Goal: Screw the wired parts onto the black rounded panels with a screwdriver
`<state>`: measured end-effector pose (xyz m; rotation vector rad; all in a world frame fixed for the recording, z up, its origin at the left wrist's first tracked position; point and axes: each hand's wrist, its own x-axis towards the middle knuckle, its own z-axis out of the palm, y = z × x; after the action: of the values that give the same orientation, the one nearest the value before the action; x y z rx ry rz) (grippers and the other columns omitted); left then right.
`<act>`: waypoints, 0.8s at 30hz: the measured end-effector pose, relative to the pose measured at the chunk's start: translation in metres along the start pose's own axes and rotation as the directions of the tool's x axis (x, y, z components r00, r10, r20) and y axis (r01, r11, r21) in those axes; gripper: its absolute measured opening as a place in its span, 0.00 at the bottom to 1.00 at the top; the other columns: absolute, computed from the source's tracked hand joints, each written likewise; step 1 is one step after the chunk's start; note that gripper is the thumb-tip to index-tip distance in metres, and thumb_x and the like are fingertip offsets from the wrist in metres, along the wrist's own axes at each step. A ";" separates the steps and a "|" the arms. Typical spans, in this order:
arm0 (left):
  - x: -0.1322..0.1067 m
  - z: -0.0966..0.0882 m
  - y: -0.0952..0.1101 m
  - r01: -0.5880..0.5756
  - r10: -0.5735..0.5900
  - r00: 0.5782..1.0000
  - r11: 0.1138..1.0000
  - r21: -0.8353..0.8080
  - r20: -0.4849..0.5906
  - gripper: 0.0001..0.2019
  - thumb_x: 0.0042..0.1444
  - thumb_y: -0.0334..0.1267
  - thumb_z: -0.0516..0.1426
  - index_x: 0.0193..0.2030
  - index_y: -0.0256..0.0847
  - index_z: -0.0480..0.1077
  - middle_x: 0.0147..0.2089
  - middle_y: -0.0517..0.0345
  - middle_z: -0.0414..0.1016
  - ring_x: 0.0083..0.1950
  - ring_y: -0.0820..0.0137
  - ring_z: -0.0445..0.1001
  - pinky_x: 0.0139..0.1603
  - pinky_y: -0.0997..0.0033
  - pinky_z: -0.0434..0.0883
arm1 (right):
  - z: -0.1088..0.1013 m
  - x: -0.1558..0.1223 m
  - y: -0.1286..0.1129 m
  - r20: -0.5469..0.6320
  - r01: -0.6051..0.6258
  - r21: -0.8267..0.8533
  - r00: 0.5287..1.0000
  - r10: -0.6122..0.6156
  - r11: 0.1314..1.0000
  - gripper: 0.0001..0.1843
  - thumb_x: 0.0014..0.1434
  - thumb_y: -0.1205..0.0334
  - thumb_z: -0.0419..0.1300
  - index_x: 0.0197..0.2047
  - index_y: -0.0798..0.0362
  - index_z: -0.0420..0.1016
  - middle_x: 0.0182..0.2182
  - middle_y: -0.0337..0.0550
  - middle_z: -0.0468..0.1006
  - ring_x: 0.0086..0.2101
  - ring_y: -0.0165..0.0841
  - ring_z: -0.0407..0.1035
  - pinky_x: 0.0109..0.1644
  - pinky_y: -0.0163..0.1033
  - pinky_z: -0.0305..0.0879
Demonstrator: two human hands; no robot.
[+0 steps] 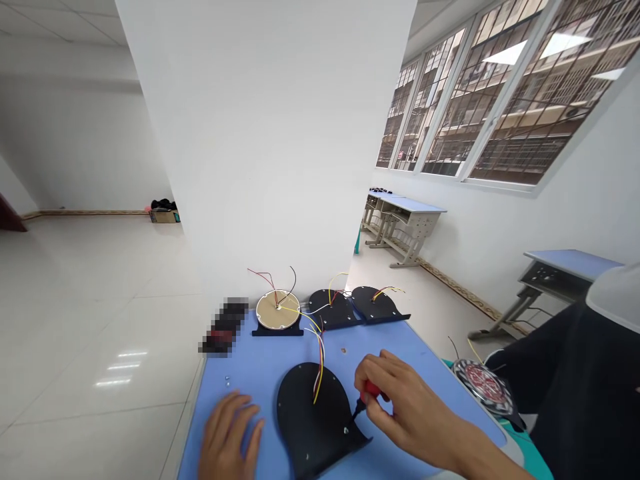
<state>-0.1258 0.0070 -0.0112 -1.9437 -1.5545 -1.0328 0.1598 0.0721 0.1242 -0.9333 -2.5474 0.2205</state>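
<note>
A black rounded plate (313, 413) lies on the blue desk, with yellow, white and red wires rising from its middle. My right hand (400, 407) is wrapped around a red-handled screwdriver (371, 389). Its dark shaft slants down to the plate's right side, close to a shiny screw (346, 431); whether the tip touches the screw I cannot tell. To the left of the plate, my left hand (229, 437) rests with fingers spread, holding nothing. Just beyond those fingers sit a couple of small loose screws (227, 381).
Along the desk's far edge lie a tan-faced disc (278, 312) and two black plates (331, 308), all with wires. A blurred dark item (225, 327) is at the far left corner. At right, a patterned disc (483, 385) is beside a seated person (575, 373). A white pillar (270, 147) stands behind.
</note>
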 end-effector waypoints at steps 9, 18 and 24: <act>0.035 0.027 0.069 -0.008 0.253 0.855 0.879 -0.477 0.453 0.23 0.56 0.55 0.58 0.52 0.41 0.72 0.52 0.50 0.79 0.58 0.57 0.73 0.56 0.54 0.74 | 0.008 -0.004 -0.002 -0.090 0.047 -0.037 0.995 -0.050 0.998 0.08 0.56 0.73 0.49 0.34 0.50 0.60 0.27 0.34 0.69 0.27 0.29 0.64 0.47 0.43 0.62; 0.044 0.034 0.076 0.229 0.256 0.580 0.860 -0.456 0.774 0.35 0.45 0.36 0.66 0.62 0.43 0.64 0.65 0.51 0.65 0.68 0.56 0.59 0.69 0.44 0.54 | 0.002 -0.015 -0.012 0.069 0.184 -0.014 0.981 -0.183 0.983 0.12 0.63 0.75 0.47 0.43 0.50 0.64 0.34 0.38 0.76 0.29 0.30 0.66 0.38 0.36 0.62; 0.049 0.032 0.076 0.283 0.251 0.517 0.852 -0.440 0.819 0.34 0.45 0.35 0.64 0.62 0.45 0.64 0.66 0.53 0.64 0.69 0.56 0.57 0.70 0.46 0.51 | -0.022 -0.012 -0.020 0.254 0.139 0.141 0.952 -0.171 0.980 0.18 0.58 0.80 0.48 0.43 0.47 0.65 0.43 0.35 0.77 0.43 0.27 0.70 0.62 0.42 0.55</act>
<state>-0.0401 0.0406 0.0147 -3.1918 -1.8653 -0.4607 0.1654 0.0491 0.1456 -0.6923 -2.7984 0.4775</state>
